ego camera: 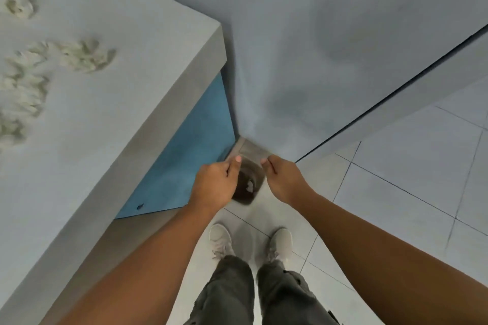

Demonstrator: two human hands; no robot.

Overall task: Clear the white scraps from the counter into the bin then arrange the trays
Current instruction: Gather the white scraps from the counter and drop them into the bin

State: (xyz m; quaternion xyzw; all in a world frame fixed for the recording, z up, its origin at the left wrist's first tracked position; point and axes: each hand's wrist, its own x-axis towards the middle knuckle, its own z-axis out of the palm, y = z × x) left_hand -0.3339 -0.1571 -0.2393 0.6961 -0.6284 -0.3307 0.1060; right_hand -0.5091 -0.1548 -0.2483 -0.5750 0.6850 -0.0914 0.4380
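Piles of white scraps (81, 55) lie on the grey counter (126, 103) at the left, with more scraps (22, 95) toward its far-left edge. A small dark bin (248, 194) stands on the floor in the corner by the wall. A white scrap (249, 187) lies inside it. My left hand (215, 182) hovers over the bin's left rim with the fingers curled in. My right hand (284, 179) is over the right rim, also curled shut. Nothing shows in either hand. No trays are in view.
The blue cabinet side (190, 161) under the counter is just left of the bin. A grey wall (303, 47) rises behind it. My shoes (250, 240) stand on the white tiled floor (396, 206), which extends to the right.
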